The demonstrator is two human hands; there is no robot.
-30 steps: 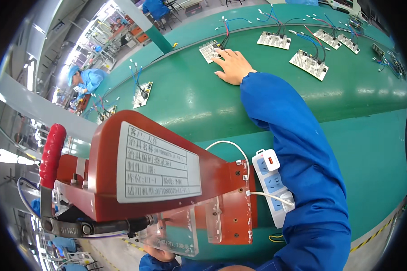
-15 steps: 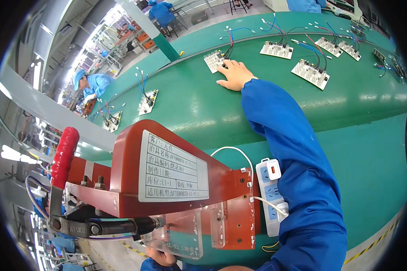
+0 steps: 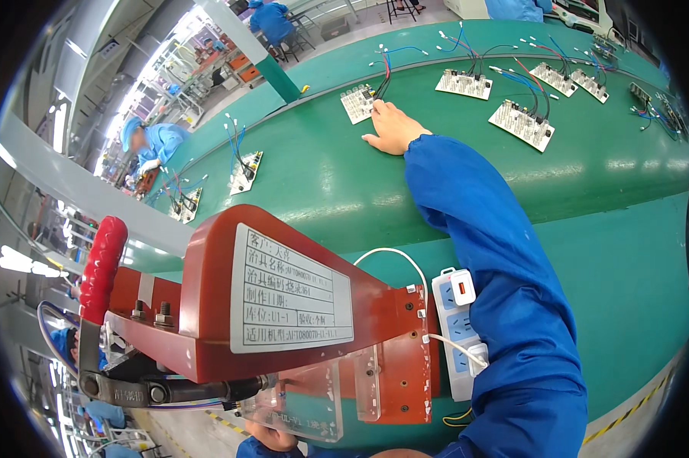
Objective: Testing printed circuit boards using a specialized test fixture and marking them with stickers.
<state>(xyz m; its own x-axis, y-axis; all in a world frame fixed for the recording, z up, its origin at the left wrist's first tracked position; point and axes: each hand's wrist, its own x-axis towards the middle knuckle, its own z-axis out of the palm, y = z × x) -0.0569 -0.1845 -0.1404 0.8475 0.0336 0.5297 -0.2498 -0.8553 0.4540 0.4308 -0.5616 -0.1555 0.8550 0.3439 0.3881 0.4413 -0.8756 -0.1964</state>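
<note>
My right hand [image 3: 394, 126] reaches far across the green conveyor belt [image 3: 306, 175], its blue sleeve stretched out. It lies palm down with the thumb spread, fingertips touching the right edge of a small white circuit board [image 3: 356, 103] with red, blue and black wires. My left hand [image 3: 272, 437] shows only as a few fingers at the bottom edge, under the clear plastic plate [image 3: 306, 404] of a red metal fixture [image 3: 207, 305]; whether it grips the plate is hidden.
The red fixture carries a white label, a red-handled toggle clamp [image 3: 100, 267] and fills the near left. A white power strip [image 3: 455, 328] lies beside my right arm. More wired boards [image 3: 522, 122] sit on the belt. A person in blue [image 3: 150, 145] works far left.
My right hand stays at the same circuit board. The view has shifted slightly, so the fixture and belt appear a little further right and lower.
</note>
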